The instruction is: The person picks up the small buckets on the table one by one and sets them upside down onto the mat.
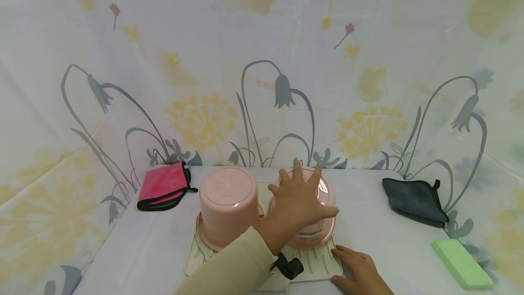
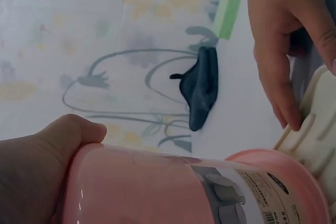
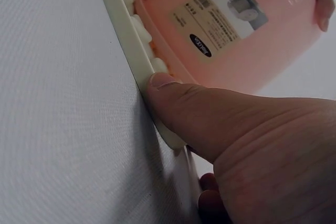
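Observation:
Two pink plastic tubs stand upside down on a cream ridged drain tray [image 1: 317, 265]. Over the right tub [image 1: 329, 191] my left hand [image 1: 296, 201] spreads its straight fingers across the upturned base. In the left wrist view the thumb lies over the base's edge, and a printed label shows on the wall. The left tub [image 1: 228, 204] stands beside my left forearm. My right hand [image 1: 362, 270] grips the tray's near right corner. In the right wrist view its thumb presses the tray rim [image 3: 128, 51]; the other fingers are mostly hidden.
A folded pink cloth pouch [image 1: 163, 186] with black edging lies at the far left. To the right are a dark pouch [image 1: 415, 201] and a light green sponge block [image 1: 462, 263]. A flower-printed curtain [image 1: 262, 117] surrounds the white table [image 1: 135, 249].

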`<state>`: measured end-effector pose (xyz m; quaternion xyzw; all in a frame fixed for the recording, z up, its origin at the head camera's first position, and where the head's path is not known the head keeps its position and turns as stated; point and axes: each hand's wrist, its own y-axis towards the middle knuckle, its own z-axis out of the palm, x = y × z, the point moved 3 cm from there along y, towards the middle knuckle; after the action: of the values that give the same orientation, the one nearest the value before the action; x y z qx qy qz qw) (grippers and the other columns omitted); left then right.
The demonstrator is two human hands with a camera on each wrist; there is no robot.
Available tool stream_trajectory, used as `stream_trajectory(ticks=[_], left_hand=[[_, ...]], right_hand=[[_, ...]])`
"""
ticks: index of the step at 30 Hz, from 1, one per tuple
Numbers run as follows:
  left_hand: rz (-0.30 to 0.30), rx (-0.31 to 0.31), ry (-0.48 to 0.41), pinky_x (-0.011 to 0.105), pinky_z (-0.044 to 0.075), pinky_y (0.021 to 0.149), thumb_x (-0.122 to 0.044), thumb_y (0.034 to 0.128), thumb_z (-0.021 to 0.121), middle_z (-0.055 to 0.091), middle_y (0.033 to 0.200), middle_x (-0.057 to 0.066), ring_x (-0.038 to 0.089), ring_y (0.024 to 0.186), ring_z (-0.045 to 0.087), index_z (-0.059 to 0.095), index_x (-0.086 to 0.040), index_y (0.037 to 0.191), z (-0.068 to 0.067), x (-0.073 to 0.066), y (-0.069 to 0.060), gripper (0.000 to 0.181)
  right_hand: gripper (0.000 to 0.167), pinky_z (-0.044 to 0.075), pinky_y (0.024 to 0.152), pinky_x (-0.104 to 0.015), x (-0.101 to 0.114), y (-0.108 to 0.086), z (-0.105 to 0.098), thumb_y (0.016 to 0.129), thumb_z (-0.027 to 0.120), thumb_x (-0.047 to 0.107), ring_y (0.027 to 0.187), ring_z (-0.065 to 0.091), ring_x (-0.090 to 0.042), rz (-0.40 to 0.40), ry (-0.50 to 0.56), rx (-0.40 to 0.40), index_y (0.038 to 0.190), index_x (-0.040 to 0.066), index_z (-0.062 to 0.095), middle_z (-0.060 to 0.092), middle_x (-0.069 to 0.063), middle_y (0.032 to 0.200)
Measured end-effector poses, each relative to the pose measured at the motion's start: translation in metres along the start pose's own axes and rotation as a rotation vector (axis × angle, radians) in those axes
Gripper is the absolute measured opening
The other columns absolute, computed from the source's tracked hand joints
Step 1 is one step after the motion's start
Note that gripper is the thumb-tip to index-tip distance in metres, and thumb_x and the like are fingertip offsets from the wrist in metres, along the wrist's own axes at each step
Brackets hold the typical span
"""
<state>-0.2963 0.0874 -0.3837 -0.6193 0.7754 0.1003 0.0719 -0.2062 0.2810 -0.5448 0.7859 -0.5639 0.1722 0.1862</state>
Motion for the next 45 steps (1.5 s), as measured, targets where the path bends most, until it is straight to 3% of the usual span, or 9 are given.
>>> stream_trajectory(ticks=[9,21,25,34,40,45], left_hand=[[-0.018,0.030,-0.032,0.075,0.039,0.105,-0.085,0.0760,0.067,0.009,0.177,0.010,0.049,0.157,0.021,0.013,-0.053,0.164,0.000,-0.001,0.009,0.108],[-0.034,0.082,-0.003,0.070,0.029,0.117,-0.088,0.0794,0.060,0.009,0.177,0.010,0.049,0.159,0.013,0.018,-0.052,0.164,0.010,-0.004,0.029,0.101],[-0.026,0.087,-0.008,0.068,0.023,0.122,-0.088,0.0809,0.058,0.008,0.177,0.012,0.049,0.160,0.010,0.019,-0.050,0.164,0.014,-0.004,0.033,0.099],[0.010,-0.018,-0.036,0.071,0.034,0.112,-0.075,0.0891,0.052,0.028,0.171,0.011,0.042,0.155,0.028,0.041,-0.042,0.159,0.012,-0.004,0.035,0.078],[0.033,0.016,-0.020,0.068,0.033,0.115,-0.073,0.0894,0.052,0.026,0.173,0.006,0.038,0.157,0.025,0.034,-0.044,0.162,0.014,0.000,0.033,0.080],[0.019,0.024,-0.028,0.068,0.032,0.116,-0.074,0.0895,0.052,0.025,0.173,0.005,0.037,0.157,0.025,0.033,-0.043,0.163,0.013,0.001,0.031,0.082]], right_hand=[[0.067,0.044,0.100,-0.066,0.003,0.000,-0.003,0.086,0.086,0.034,0.126,0.053,-0.045,0.076,0.063,0.056,0.141,0.004,0.063,0.058,-0.021,0.148],[0.067,0.043,0.100,-0.067,0.004,-0.003,-0.001,0.085,0.086,0.035,0.125,0.055,-0.045,0.045,0.047,0.027,0.139,0.003,0.064,0.060,-0.021,0.145],[0.066,0.043,0.101,-0.068,0.006,-0.004,-0.002,0.085,0.086,0.035,0.127,0.053,-0.047,0.069,0.077,0.030,0.139,0.004,0.064,0.060,-0.021,0.146],[0.068,0.042,0.102,-0.068,0.009,-0.001,-0.006,0.084,0.087,0.034,0.129,0.054,-0.046,0.074,0.044,0.051,0.139,0.003,0.064,0.060,-0.020,0.146],[0.068,0.043,0.101,-0.067,0.007,0.000,-0.006,0.084,0.087,0.035,0.128,0.054,-0.046,0.067,0.043,0.058,0.139,0.003,0.064,0.061,-0.021,0.145],[0.069,0.042,0.101,-0.069,0.007,0.001,-0.005,0.084,0.087,0.036,0.129,0.054,-0.047,0.069,0.060,0.064,0.140,0.002,0.063,0.060,-0.021,0.146]])
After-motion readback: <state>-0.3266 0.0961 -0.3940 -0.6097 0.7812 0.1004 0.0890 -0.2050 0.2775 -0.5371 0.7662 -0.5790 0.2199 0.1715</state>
